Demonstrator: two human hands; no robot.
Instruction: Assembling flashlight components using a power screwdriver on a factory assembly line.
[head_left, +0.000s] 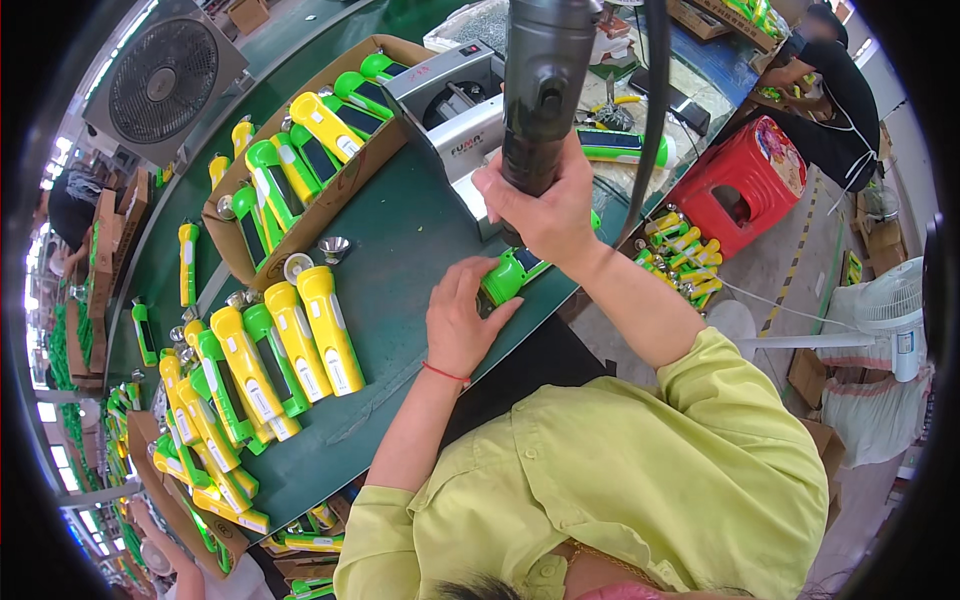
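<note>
My right hand (550, 205) is wrapped round the lower body of a black electric screwdriver (545, 80), which stands upright over the bench; its tip is hidden behind the hand. My left hand (460, 318) grips the rounded head of a green flashlight (505, 278) lying near the bench's front edge, just below the screwdriver. Part of that flashlight's dark panel shows, while the rest passes behind my right wrist. To the left of my left hand, yellow flashlights (330, 330) and green ones lie in a slanting row. A loose silver reflector cup (333, 248) sits beyond them.
A cardboard tray (370, 165) of flashlights lies at the back left, beside a silver machine (470, 140). Behind my right arm, another green flashlight (610, 146) rests near pliers. A red plastic stool (735, 195) and a person in black (835, 90) are at the right.
</note>
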